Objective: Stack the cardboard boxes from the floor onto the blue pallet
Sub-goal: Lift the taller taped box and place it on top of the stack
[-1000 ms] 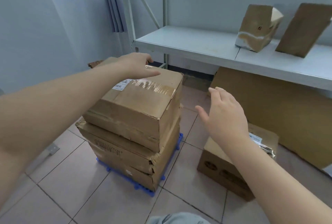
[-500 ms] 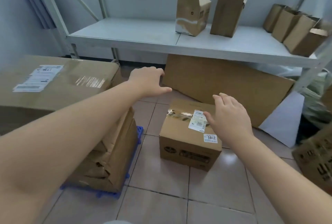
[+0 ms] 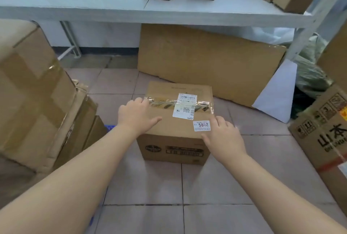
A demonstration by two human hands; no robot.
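Note:
A small taped cardboard box [image 3: 174, 145] with white labels, one reading 5842, sits on the tiled floor in the middle. My left hand [image 3: 136, 116] lies over its top left edge with fingers spread. My right hand [image 3: 223, 137] is at its front right corner, fingers apart, not clasping it. At the left a stack of larger cardboard boxes [image 3: 35, 98] stands on the blue pallet [image 3: 109, 127], of which only a small corner shows.
A grey metal shelf [image 3: 187, 13] with several upright cartons runs across the back. A flat cardboard sheet [image 3: 206, 64] leans below it. A printed carton [image 3: 326, 140] stands at the right, with bags [image 3: 309, 76] behind it.
My view has swung from the pallet stack to the floor box. My left hand left the top stacked box; both hands have come down onto the small box.

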